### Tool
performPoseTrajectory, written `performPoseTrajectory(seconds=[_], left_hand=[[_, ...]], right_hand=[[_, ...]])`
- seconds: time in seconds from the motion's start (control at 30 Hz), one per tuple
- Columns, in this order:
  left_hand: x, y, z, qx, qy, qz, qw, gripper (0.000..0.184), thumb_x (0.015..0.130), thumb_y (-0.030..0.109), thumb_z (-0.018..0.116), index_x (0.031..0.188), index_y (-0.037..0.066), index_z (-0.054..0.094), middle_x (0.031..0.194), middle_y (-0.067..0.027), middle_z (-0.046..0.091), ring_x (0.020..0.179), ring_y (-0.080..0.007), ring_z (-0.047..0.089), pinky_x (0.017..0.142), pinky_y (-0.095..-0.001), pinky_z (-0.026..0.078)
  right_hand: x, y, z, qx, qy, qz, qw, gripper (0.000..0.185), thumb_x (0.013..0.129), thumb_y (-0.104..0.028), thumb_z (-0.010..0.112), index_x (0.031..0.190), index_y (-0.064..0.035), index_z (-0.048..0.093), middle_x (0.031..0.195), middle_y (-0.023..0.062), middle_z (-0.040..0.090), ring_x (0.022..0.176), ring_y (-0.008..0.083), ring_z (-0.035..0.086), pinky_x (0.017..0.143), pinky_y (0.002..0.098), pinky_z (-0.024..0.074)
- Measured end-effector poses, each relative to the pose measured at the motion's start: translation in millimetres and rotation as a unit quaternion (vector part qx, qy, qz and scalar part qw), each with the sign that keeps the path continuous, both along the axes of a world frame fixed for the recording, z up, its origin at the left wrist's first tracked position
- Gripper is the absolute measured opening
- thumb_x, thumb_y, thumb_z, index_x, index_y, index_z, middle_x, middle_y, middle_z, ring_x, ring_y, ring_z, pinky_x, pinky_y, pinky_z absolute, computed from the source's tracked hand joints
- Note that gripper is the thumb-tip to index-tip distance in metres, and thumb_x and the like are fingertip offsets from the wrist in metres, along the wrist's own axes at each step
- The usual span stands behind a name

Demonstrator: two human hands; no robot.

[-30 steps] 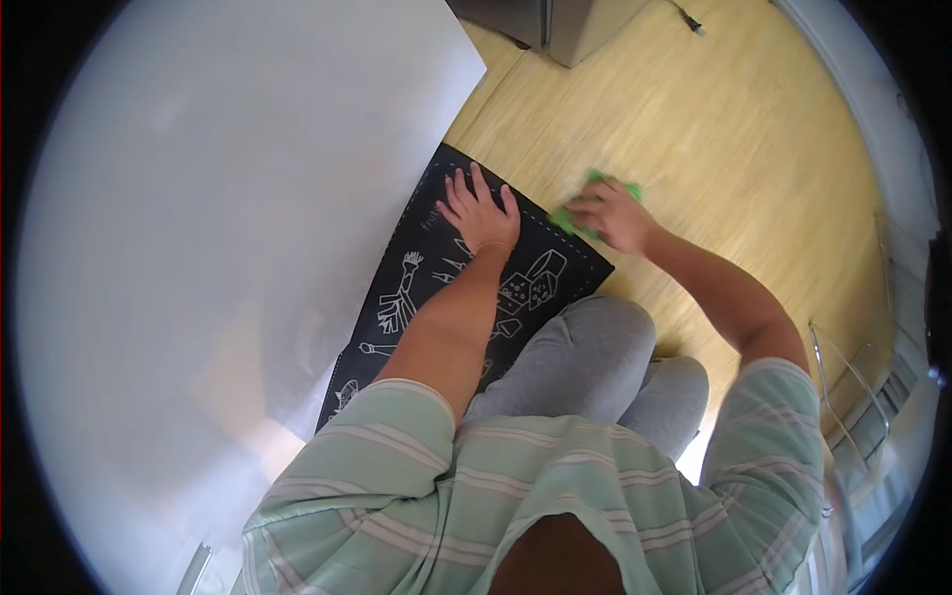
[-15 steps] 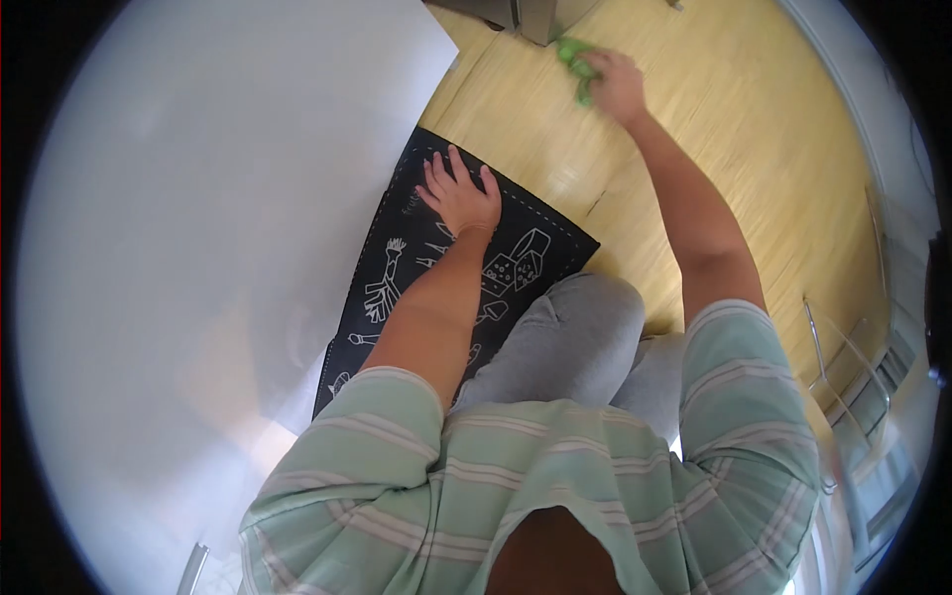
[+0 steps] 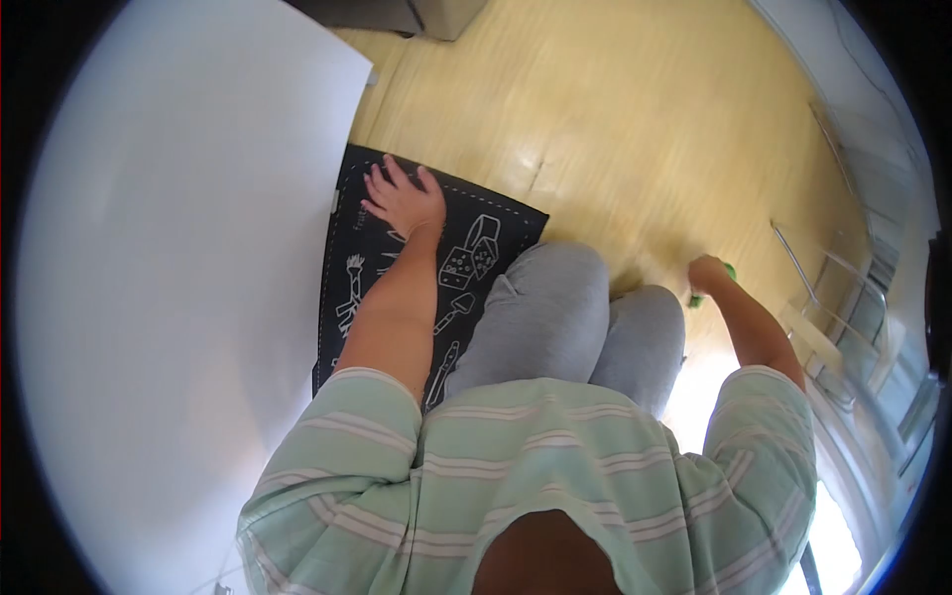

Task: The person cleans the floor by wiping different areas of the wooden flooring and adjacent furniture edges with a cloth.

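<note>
My left hand (image 3: 409, 203) lies flat with spread fingers on a black mat (image 3: 461, 193) printed with white drawings of food and kitchen tools. Over the wooden floor (image 3: 595, 129), to the right of my knees, my right hand (image 3: 706, 273) is closed around a green cloth (image 3: 730, 271). Most of the cloth is hidden behind the hand; only bits of green show at its edges. My knees, in grey trousers, rest beside and partly over the mat.
A large white surface (image 3: 198, 198) fills the left side, along the mat's edge. At the top stands the corner of a grey-brown piece of furniture (image 3: 446, 15). Metal-legged furniture (image 3: 793, 258) is at the right, near a pale wall.
My right hand has swung from the far floor near the furniture corner back towards my right knee, carrying the green cloth. My left hand stays on the mat; the view has shifted.
</note>
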State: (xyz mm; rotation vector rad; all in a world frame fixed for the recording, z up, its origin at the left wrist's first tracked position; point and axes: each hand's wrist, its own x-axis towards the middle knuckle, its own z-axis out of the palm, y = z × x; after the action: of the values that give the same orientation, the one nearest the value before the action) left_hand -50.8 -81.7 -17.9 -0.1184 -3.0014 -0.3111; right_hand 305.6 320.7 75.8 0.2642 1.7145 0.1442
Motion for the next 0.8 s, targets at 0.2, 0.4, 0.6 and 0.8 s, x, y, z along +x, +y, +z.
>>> performPoseTrajectory(seconds=[0.2, 0.4, 0.6, 0.8], left_hand=[[0, 0, 2, -0.015, 0.004, -0.008, 1.0, 0.062, 0.093, 0.045, 0.048, 0.145, 0.012, 0.037, 0.147, -0.0172, 0.036, 0.14, -0.0364, 0.027, 0.111, -0.0637, 0.018], [1, 0, -1, -0.036, 0.009, -0.01, 0.999, 0.064, 0.092, 0.045, 0.049, 0.145, 0.011, 0.037, 0.147, -0.0173, 0.036, 0.139, -0.0361, 0.028, 0.11, -0.0633, 0.02], [2, 2, -5, -0.048, 0.016, -0.009, 0.999, 0.067, 0.092, 0.047, 0.048, 0.147, 0.013, 0.034, 0.147, -0.0177, 0.036, 0.139, -0.0351, 0.03, 0.11, -0.0629, 0.021], [4, 5, -3, -0.059, 0.009, -0.005, 0.998, 0.066, 0.092, 0.048, 0.046, 0.147, 0.013, 0.033, 0.146, -0.0177, 0.037, 0.139, -0.0347, 0.03, 0.11, -0.0619, 0.023]], right_hand=[[70, -38, 90, 0.121, 0.267, -0.286, 0.912, 0.02, 0.083, -0.019, 0.055, 0.099, -0.0148, 0.067, 0.092, 0.0136, 0.068, 0.094, 0.0345, 0.066, 0.083, 0.0446, 0.0511], [67, -54, 105, 0.279, 0.47, -0.407, 0.732, 0.034, 0.098, -0.03, 0.045, 0.132, -0.0231, 0.047, 0.094, 0.0232, 0.068, 0.087, 0.0449, 0.064, 0.073, 0.0539, 0.0503], [-13, -36, 143, 0.38, 0.549, -0.399, 0.629, 0.04, 0.092, -0.05, 0.055, 0.094, -0.0098, 0.057, 0.086, 0.0181, 0.068, 0.081, 0.0416, 0.064, 0.069, 0.0494, 0.0497], [64, -60, 150, 0.402, 0.652, -0.421, 0.486, 0.034, 0.096, -0.041, 0.053, 0.101, -0.0077, 0.061, 0.094, 0.0193, 0.066, 0.092, 0.0391, 0.063, 0.076, 0.0456, 0.0486]])
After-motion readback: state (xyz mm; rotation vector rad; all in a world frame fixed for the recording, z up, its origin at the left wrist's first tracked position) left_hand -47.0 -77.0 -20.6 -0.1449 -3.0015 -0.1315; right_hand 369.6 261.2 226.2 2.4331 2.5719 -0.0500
